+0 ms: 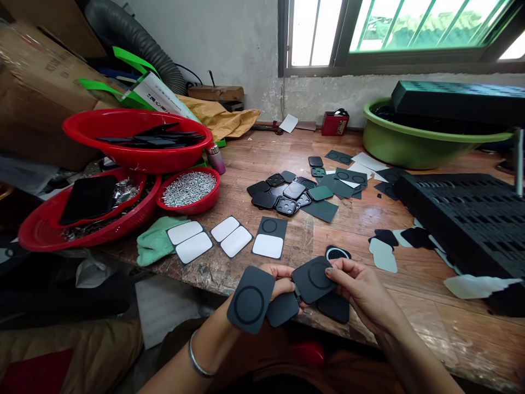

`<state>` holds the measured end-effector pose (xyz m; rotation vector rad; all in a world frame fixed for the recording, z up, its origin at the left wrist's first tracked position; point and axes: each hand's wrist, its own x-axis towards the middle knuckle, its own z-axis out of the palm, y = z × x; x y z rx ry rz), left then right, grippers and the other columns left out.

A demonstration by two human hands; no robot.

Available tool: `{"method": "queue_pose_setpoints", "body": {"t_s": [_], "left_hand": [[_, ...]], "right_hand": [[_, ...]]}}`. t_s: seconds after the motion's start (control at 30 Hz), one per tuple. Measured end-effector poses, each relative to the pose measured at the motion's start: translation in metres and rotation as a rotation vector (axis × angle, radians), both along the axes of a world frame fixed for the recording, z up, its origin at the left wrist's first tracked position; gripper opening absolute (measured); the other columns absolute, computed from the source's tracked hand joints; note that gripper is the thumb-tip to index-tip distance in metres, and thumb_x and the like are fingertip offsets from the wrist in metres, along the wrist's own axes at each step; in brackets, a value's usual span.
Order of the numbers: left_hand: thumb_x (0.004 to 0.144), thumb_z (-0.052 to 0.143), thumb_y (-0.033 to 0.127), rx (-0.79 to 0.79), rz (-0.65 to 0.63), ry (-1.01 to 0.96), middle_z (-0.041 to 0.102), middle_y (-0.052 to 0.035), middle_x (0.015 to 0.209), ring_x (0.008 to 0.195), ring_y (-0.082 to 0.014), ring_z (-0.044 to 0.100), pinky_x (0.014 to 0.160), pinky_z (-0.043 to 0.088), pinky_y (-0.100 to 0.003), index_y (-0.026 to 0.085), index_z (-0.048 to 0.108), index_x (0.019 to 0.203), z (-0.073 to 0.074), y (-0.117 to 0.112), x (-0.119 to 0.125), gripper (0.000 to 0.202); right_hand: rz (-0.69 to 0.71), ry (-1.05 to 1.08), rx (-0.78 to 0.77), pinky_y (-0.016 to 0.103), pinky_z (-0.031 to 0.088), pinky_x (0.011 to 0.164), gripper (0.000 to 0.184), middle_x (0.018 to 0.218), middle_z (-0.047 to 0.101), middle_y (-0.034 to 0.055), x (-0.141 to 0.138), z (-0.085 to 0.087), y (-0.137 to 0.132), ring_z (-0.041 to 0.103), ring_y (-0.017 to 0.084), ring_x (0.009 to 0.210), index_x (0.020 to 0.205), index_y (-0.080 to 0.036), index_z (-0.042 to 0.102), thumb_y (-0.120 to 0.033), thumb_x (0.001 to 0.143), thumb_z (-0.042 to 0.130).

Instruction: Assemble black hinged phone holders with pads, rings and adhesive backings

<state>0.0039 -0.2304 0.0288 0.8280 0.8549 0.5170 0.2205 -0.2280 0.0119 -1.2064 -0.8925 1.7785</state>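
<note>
Dark square pad [314, 279] sits pinched between both hands at the tabletop [451, 323] edge — right hand [361, 290] closed on its right corner, left hand [281, 284] clasping its left side plus two more pads [251, 300] — tilted toward the left.

Daylight from an overexposed window [394, 27] softly lights a wooden workbench [369, 219]; sheen on the wood, edges bent by wide-angle distortion.
</note>
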Motion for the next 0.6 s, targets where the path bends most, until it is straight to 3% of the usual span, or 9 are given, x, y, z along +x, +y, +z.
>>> {"method": "queue_pose_setpoints", "body": {"t_s": [0.37,0.6], "left_hand": [[0.082,0.062,0.036,0.013,0.024,0.060,0.068,-0.0124,0.082,0.068,-0.0197,0.066,0.066,0.054,-0.030,0.010,0.066,0.107,-0.002,-0.002,0.000,0.037],[0.081,0.062,0.036,0.031,0.093,0.124,0.069,-0.0121,0.083,0.068,-0.0208,0.067,0.060,0.052,-0.026,0.009,0.065,0.108,-0.007,-0.005,0.002,0.038]], "right_hand": [[-0.032,-0.041,0.035,0.016,0.037,0.060,0.042,0.075,0.052,0.0013,-0.001,-0.004,-0.002,0.044,0.007,0.067,0.074,-0.011,0.052,-0.041,0.069,0.080],[-0.096,-0.110,0.147,0.016,0.041,0.062,0.042,0.085,0.055,0.0036,-0.010,0.009,-0.005,0.050,0.009,0.073,0.068,-0.012,0.052,-0.043,0.066,0.080]]}}
